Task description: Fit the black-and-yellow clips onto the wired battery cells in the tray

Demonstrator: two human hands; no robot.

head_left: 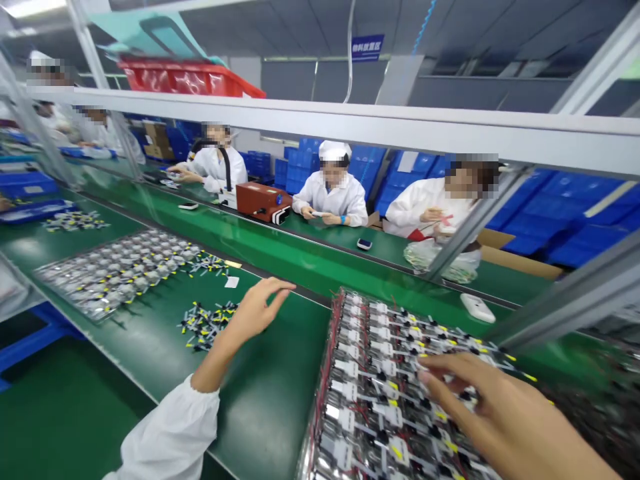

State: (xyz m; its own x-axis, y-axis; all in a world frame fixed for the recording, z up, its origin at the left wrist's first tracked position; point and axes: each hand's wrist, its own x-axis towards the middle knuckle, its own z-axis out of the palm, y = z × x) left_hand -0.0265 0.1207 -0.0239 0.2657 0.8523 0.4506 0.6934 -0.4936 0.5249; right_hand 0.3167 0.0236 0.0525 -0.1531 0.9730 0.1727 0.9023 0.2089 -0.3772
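The bagged electronic modules lie in a big flat pile on the green workbench, in front of us and to the right, with white connectors, black and yellow parts and red wires under clear plastic. Our right hand is over this pile, and its fingers are a little spread and curved; the fingertips seem to touch the plastic, but they pinch nothing. Our left hand is above the bench, beside the pile, with fingers loosely open and apart, and it holds nothing. Its white sleeve is below it. Near this hand lie loose black and yellow connectors, and behind them is a second bagged batch. Across the bench, three co-workers in white coats sit at work, with blue crates behind them.
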